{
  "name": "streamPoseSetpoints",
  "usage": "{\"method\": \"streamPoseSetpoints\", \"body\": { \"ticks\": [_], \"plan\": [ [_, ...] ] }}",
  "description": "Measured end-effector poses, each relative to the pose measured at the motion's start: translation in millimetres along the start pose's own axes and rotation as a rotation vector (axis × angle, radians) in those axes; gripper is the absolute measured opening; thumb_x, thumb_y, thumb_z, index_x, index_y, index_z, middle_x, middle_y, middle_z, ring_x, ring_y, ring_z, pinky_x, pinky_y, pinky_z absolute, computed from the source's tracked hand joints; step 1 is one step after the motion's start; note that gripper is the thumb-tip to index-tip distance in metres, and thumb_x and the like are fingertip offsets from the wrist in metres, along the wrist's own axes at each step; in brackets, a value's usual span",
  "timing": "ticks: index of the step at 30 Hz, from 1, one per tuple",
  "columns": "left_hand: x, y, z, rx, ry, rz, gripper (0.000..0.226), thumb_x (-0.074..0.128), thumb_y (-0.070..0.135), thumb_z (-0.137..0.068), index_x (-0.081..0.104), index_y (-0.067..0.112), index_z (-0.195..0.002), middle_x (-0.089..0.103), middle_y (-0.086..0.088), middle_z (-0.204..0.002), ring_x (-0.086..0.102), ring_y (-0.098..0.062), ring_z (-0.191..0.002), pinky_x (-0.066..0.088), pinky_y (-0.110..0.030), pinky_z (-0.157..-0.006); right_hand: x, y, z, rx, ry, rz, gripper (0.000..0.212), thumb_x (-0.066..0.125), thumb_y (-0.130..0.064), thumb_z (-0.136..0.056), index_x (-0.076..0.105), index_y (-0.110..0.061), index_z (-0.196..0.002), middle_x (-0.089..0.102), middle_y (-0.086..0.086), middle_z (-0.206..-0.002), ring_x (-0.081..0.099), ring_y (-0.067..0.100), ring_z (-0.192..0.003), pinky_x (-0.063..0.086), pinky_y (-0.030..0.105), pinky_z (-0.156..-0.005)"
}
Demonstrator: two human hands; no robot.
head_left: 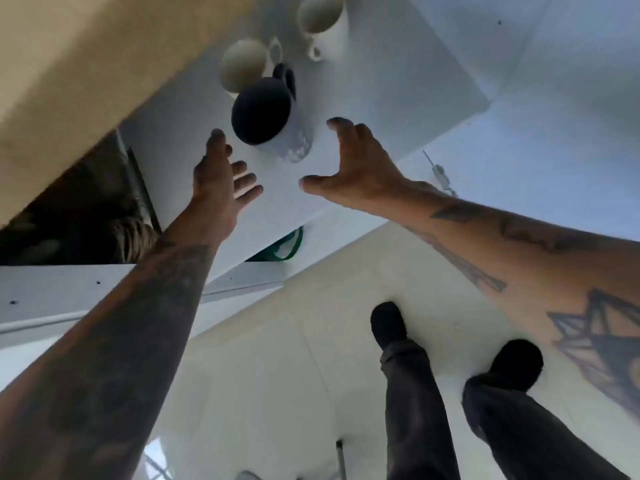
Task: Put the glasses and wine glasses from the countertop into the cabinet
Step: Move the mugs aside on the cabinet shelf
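1. While both arms are reaching forward over a white shelf (398, 109), a dark mug (261, 112) is standing on it between the two hands, and it serves here as the landmark.
2. The left hand (221, 183) is hanging just left of and below the dark mug, palm turned toward it, its fingers (247, 181) spreading open and gripping nothing; it is not touching the mug.
3. The right hand (349, 168) is hovering just right of the dark mug, thumb and fingers (337, 124) curving wide apart in an open claw, also gripping nothing.
4. A pale, patterned cup (298, 147) is sitting against the dark mug's lower right side; blur is hiding what it is made of.
5. A cream mug (242, 64) is standing just above and left of the dark mug, touching or nearly touching it.
6. A second cream mug (323, 22) with a handle is standing farther up the shelf, above and right of the dark mug.
7. No clear drinking glass or wine glass can be made out anywhere around the dark mug.
8. A beige panel (86, 64) is filling the area left of the dark mug.
9. Far below the mug, two legs in dark trousers (415, 410) and dark shoes (388, 323) are standing on a pale floor (277, 375).
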State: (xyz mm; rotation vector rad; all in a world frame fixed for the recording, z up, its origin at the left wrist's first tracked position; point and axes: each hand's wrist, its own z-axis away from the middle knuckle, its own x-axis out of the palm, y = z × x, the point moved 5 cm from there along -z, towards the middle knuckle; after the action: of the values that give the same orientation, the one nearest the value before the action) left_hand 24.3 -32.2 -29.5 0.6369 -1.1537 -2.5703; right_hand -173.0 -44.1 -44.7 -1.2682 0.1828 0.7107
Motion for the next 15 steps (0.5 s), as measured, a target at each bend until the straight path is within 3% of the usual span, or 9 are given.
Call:
{"method": "streamPoseSetpoints", "body": {
  "ticks": [3, 6, 10, 15],
  "plan": [
    [19.9, -3.8, -22.6, 0.048, -0.087, 0.125, 0.050, 0.041, 0.054, -0.103, 0.055, 0.024, -0.140, 0.061, -0.007, -0.138, 0.061, -0.027, -0.123, 0.055, -0.038, -0.089, 20.4, -8.3, -33.8, -0.045, 0.115, -0.128, 0.094, 0.078, -0.042, -0.070, 0.027, -0.023, -0.147, 0.039, 0.007, -0.144, 0.048, 0.028, -0.127, 0.047, 0.040, -0.100],
    [29.2, -13.7, -22.7, 0.078, -0.090, 0.199, 0.046, 0.044, 0.055, -0.101, 0.059, 0.026, -0.134, 0.069, -0.003, -0.130, 0.068, -0.025, -0.116, 0.055, -0.043, -0.098, 31.2, -13.0, -48.9, -0.089, 0.181, -0.143, 0.093, 0.081, -0.036, -0.065, 0.033, -0.022, -0.144, 0.045, 0.003, -0.138, 0.053, 0.026, -0.119, 0.052, 0.043, -0.093],
    [44.7, -17.6, -18.4, 0.111, -0.097, 0.189, 0.048, 0.046, 0.054, -0.101, 0.057, 0.024, -0.137, 0.068, -0.008, -0.131, 0.069, -0.026, -0.114, 0.054, -0.045, -0.101, 20.8, -3.0, -45.7, -0.122, 0.292, -0.165, 0.091, 0.083, -0.030, -0.065, 0.035, -0.013, -0.141, 0.047, 0.006, -0.136, 0.054, 0.030, -0.116, 0.050, 0.046, -0.092],
    [95.7, -9.8, -6.4, 0.150, -0.231, 0.119, 0.050, 0.047, 0.051, -0.102, 0.053, 0.021, -0.141, 0.068, -0.008, -0.130, 0.067, -0.027, -0.117, 0.055, -0.044, -0.100, -17.2, 29.9, -34.3, -0.039, 0.467, -0.182, 0.083, 0.083, -0.031, -0.064, 0.043, -0.010, -0.133, 0.054, 0.004, -0.127, 0.055, 0.025, -0.111, 0.050, 0.045, -0.088]
  ]
}}
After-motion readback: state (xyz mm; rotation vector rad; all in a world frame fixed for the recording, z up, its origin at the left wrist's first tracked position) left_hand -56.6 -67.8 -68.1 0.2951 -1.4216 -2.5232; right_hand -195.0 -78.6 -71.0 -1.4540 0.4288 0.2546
